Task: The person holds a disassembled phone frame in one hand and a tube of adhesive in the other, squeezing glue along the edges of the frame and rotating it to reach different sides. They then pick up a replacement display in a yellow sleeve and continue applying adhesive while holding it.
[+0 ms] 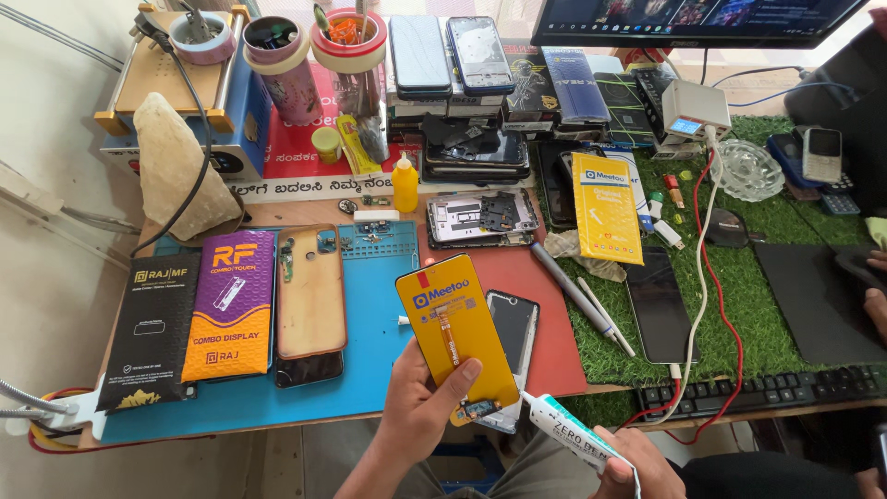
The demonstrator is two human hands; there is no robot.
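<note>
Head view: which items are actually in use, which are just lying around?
In use:
left hand holding yellow-backed phone screen
right hand holding glue tube

Lying about:
purple box
yellow squeeze bottle
keyboard
tape rolls

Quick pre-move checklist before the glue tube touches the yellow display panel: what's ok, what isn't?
1. Left hand grips yellow display panel: ok.
2. Right hand holds glue tube: ok.
3. Nozzle at the panel's lower edge: ok.
4. Tube cap off: cannot tell.
5. Phone frame beside the panel, on the red mat: ok.
6. Orange flex strip on the panel lies flat: ok.
</note>
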